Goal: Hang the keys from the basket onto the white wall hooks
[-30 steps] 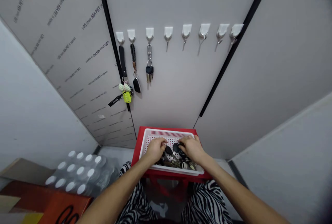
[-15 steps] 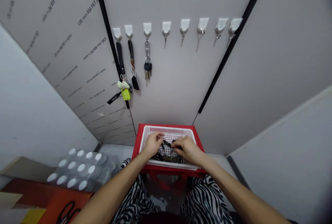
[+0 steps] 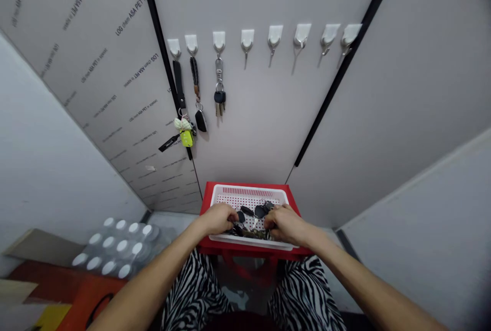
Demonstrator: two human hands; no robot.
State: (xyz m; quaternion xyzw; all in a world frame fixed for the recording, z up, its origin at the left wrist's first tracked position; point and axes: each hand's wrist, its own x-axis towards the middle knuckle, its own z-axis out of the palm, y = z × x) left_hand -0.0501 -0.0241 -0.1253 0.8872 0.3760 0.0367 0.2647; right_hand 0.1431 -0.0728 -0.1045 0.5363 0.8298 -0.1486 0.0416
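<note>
A white perforated plastic basket (image 3: pixel 230 189) holds several keys and dark key fobs. My left hand (image 3: pixel 220 218) reaches into its left side with fingers bent. A dark rounded key fob (image 3: pixel 241 216) sits right at those fingertips; whether it is gripped is unclear. On the right side my right hand (image 3: pixel 286 223) is curled downward, fingertips low among the keys, and whatever they pinch is hidden. Between the hands lie a black elongated fob (image 3: pixel 247 211) and a larger dark fob (image 3: pixel 260 212). More keys (image 3: pixel 251 234) are heaped along the near edge.
The basket stands on a red surface (image 3: pixel 207 195). White hooks (image 3: pixel 247 38) line the wall; the three leftmost carry a black strap with a yellow-green fob (image 3: pixel 186 138), a braided strap with a car key (image 3: pixel 200 120), and a key bunch (image 3: pixel 219 98). Capped bottles (image 3: pixel 121 246) stand at left.
My left hand has moved left and down toward the near side of the basket. My right hand has shifted slightly right and lower, and the fobs between them show more fully.
</note>
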